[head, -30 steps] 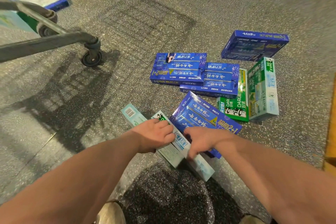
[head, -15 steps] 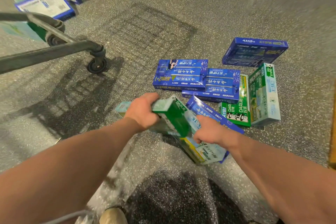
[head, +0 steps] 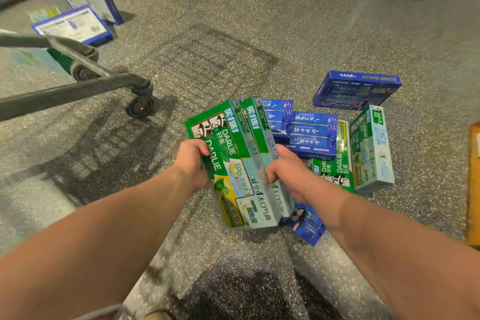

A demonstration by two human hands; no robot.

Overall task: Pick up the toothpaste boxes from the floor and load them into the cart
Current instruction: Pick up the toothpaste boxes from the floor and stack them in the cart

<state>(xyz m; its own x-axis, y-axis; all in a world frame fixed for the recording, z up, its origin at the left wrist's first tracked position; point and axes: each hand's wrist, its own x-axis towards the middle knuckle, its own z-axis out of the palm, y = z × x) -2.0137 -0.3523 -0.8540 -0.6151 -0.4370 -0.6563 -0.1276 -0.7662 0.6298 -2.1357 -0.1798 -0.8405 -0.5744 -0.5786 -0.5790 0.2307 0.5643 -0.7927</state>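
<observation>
Two green Darlie toothpaste boxes (head: 241, 163) are lifted off the floor, held side by side between my hands. My left hand (head: 191, 161) grips their left edge and my right hand (head: 283, 171) grips the right edge. Under my right forearm a blue box (head: 307, 226) lies on the floor. More blue boxes (head: 313, 135) and green boxes (head: 371, 148) lie in a pile to the right. Another blue box (head: 357, 89) lies behind them. The cart (head: 78, 91) shows only its lower frame and wheels at the left.
Two blue-edged boxes (head: 78, 23) lie on the speckled floor beyond the cart at the upper left. An orange edge (head: 474, 184) runs along the far right. My shoes show at the bottom of the view.
Both hands have raised the two green boxes from the floor and turned them face up. The view has tilted upward a little.
</observation>
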